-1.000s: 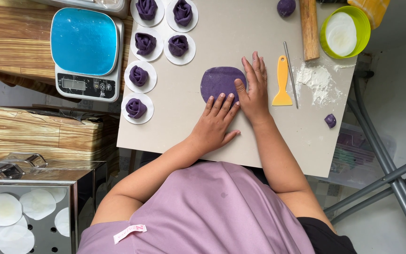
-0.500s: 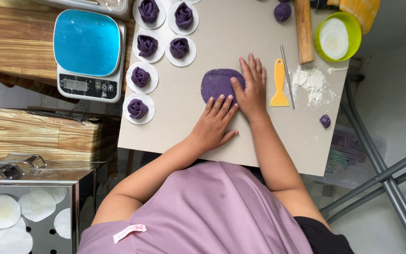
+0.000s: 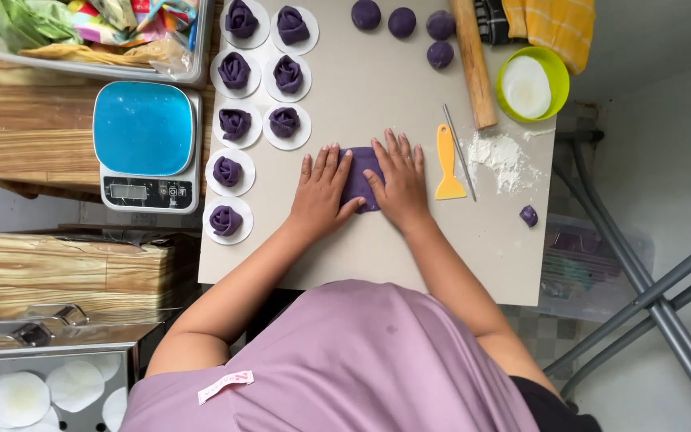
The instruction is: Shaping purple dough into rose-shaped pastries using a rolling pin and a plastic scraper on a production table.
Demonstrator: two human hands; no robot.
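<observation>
A single head-worn camera looks almost straight down on the tabletop [image 3: 377, 264] from above the person. It sits fairly near, with the far edge at the frame's top.

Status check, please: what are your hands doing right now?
Left hand, right hand flat on purple dough. Yellow scraper beside right hand. Nothing blocking.
</observation>
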